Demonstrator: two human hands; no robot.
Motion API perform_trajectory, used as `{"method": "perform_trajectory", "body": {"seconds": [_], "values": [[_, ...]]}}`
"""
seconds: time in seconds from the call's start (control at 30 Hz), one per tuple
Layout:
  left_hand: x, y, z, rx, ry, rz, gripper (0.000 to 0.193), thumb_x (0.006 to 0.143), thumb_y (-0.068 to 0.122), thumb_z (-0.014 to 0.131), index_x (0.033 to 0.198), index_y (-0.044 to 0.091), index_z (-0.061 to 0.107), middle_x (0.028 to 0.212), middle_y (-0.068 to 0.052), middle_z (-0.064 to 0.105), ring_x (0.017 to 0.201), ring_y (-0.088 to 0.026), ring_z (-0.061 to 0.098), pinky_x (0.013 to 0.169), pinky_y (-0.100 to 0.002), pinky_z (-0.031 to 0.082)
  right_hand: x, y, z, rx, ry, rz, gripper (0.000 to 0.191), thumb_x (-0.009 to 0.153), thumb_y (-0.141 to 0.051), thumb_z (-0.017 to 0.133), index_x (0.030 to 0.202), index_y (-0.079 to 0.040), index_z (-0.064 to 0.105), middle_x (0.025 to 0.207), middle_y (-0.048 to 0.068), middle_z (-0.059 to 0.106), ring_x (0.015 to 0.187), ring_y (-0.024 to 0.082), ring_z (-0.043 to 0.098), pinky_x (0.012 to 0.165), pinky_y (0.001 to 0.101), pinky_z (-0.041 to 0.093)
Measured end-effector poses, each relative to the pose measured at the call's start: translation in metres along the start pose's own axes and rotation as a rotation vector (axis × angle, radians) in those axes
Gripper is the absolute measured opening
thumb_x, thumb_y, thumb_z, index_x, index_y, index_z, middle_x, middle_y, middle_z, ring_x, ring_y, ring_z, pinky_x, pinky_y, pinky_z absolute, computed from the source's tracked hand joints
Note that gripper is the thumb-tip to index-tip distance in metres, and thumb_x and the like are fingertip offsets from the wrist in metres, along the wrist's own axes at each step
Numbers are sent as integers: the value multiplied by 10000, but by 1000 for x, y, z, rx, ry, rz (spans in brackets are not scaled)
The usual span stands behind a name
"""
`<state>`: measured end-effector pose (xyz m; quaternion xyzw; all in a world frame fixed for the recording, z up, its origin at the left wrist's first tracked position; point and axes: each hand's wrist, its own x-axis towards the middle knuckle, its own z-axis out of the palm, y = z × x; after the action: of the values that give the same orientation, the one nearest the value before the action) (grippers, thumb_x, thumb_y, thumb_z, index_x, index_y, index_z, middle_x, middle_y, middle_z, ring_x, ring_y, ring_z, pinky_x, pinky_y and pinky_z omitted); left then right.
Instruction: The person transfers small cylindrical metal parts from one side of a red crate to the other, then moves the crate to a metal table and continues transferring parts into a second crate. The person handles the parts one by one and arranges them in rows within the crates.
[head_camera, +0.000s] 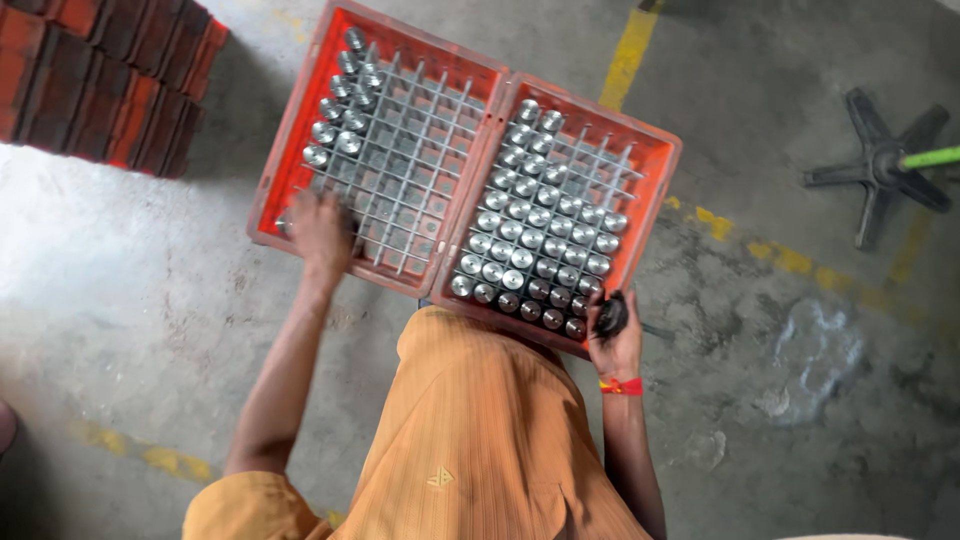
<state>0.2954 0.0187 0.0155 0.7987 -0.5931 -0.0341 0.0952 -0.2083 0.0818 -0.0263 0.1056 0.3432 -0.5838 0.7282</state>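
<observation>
We see two red crates side by side on the concrete floor (150, 260), each with a wire grid. The left hand (320, 232) reaches into the near left corner of the left crate (290, 120); we cannot tell its grip. The right hand (615, 335) grips a dark part (611, 315) at the near right corner of the right crate (655, 200), among rows of metal cylinders (520, 235).

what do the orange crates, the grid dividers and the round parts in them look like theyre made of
Orange crates: likely moulded plastic, matte, scuffed rims. Grid dividers: thin grey metal strips or wire, dull sheen. Round parts: machined metal, probably steel, with bright reflective tops. The dark piece in the right hand is unclear.
</observation>
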Motion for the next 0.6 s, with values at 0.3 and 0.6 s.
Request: {"method": "perform_trajectory", "body": {"seconds": [0.3,0.6], "values": [[15,-71,-6,233,-213,-294,534,742,365,878,1150,48,742,1484,-270,467,1366,-542,396,1006,-759,344,26,76,38,-490,-73,16,306,1049,-373,566,1004,-73,609,991,96,695,973,278,703,862,444,617],[-16,-110,-54,-1234,19,-201,567,779,309,844,1238,9,699,1371,-184,610,1295,-316,607,1132,-435,501,9,76,4,-519,89,-78,219,1067,-289,578,1039,-74,610,973,84,683,957,239,693,784,383,584]]}}
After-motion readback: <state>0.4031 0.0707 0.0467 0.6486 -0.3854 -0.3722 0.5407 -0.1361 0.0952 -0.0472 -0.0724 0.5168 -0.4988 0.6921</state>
